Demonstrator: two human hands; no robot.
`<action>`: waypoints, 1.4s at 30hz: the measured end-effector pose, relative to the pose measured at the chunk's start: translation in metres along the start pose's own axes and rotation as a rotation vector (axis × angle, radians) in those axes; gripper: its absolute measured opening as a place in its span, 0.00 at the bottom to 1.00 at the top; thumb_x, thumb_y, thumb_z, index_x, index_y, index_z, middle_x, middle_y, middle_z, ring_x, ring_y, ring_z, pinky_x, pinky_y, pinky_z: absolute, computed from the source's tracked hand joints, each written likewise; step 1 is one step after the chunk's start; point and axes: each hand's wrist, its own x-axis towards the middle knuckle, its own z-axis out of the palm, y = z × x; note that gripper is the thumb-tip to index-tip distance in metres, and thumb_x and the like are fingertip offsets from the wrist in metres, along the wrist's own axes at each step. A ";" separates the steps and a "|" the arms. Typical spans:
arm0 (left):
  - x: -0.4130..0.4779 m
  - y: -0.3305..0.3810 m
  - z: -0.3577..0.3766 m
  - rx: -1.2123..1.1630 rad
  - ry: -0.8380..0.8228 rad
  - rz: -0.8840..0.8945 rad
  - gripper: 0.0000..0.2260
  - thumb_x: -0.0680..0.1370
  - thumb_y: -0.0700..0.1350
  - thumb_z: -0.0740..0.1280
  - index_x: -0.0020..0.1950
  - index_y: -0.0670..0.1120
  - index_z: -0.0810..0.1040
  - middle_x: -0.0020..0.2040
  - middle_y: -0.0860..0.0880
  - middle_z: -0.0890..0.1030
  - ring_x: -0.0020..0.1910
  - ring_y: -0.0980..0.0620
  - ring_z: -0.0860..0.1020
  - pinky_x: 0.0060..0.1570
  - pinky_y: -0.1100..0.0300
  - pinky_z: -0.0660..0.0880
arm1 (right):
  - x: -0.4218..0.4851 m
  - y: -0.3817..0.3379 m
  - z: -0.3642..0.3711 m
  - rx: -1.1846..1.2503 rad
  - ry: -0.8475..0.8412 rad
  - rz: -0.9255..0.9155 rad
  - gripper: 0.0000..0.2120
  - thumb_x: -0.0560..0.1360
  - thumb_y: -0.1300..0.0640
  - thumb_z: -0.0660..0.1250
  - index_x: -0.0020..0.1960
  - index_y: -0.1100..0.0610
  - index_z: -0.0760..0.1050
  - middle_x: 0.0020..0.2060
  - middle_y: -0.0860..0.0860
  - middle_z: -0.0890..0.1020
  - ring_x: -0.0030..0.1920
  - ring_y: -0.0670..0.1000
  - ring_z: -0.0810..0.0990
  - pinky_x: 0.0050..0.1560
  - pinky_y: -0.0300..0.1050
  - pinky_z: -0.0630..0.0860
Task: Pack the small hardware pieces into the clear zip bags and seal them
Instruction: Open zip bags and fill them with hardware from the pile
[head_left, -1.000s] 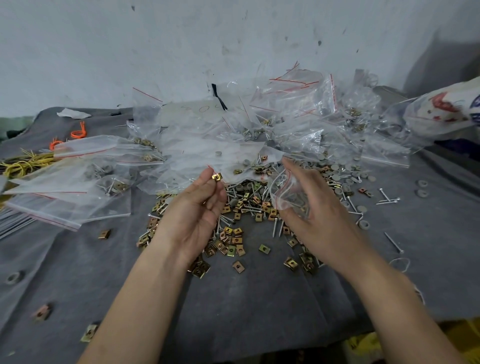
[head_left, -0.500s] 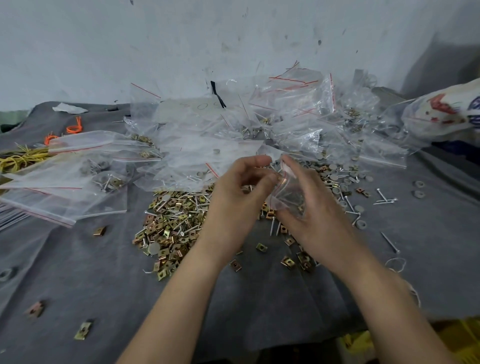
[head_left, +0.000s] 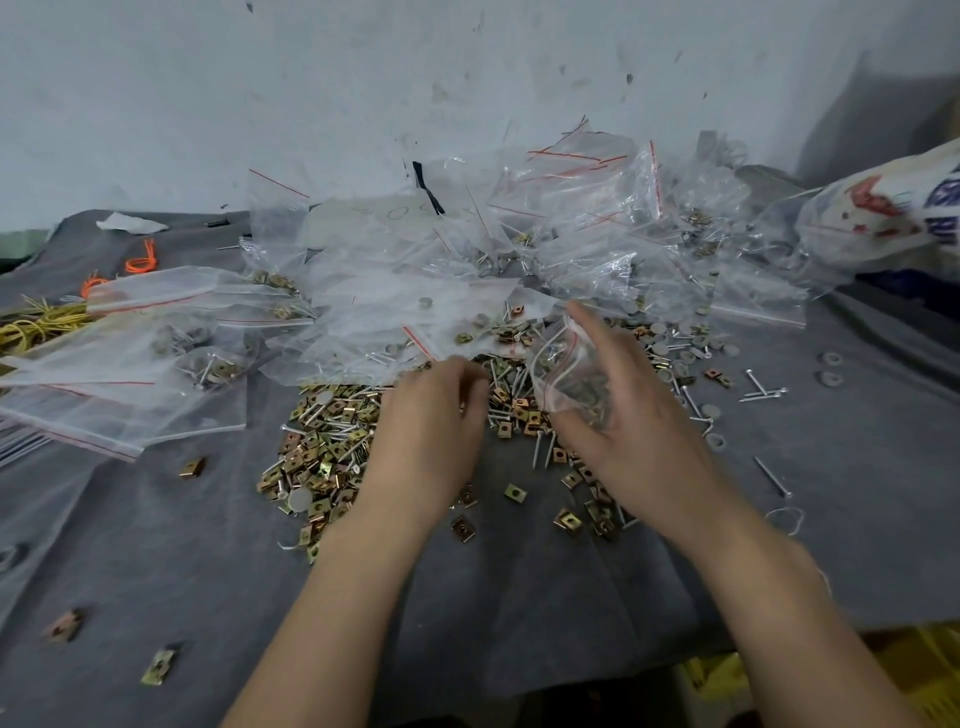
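Our right hand (head_left: 639, 436) grips a small clear zip bag (head_left: 563, 364); our left hand (head_left: 431, 431) curls over the hardware pile (head_left: 322, 441), and we cannot tell whether it pinches anything.

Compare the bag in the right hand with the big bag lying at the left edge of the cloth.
The small bag is held above the cloth by the right hand; the big bag lies flat on it. The small bag is crumpled; the big bag is smoother. Both are clear with a red line.
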 end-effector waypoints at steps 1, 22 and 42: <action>-0.002 0.001 0.003 0.123 -0.054 0.011 0.09 0.82 0.49 0.62 0.58 0.50 0.79 0.52 0.50 0.83 0.54 0.47 0.78 0.58 0.50 0.71 | 0.000 0.000 0.000 -0.001 0.006 -0.005 0.33 0.79 0.44 0.62 0.80 0.40 0.52 0.64 0.34 0.65 0.63 0.27 0.65 0.60 0.19 0.58; -0.006 0.003 0.011 0.104 -0.160 0.104 0.13 0.81 0.45 0.61 0.65 0.49 0.78 0.56 0.48 0.77 0.54 0.52 0.75 0.59 0.63 0.69 | -0.001 -0.001 -0.003 0.002 0.021 -0.067 0.31 0.80 0.52 0.63 0.80 0.42 0.56 0.63 0.43 0.70 0.64 0.35 0.69 0.62 0.24 0.61; -0.008 0.011 -0.010 -0.833 -0.149 -0.095 0.04 0.79 0.37 0.67 0.52 0.43 0.79 0.43 0.50 0.82 0.39 0.60 0.79 0.43 0.68 0.76 | 0.005 -0.013 0.008 0.006 0.018 -0.002 0.13 0.74 0.43 0.69 0.54 0.47 0.72 0.53 0.44 0.70 0.49 0.46 0.79 0.48 0.51 0.78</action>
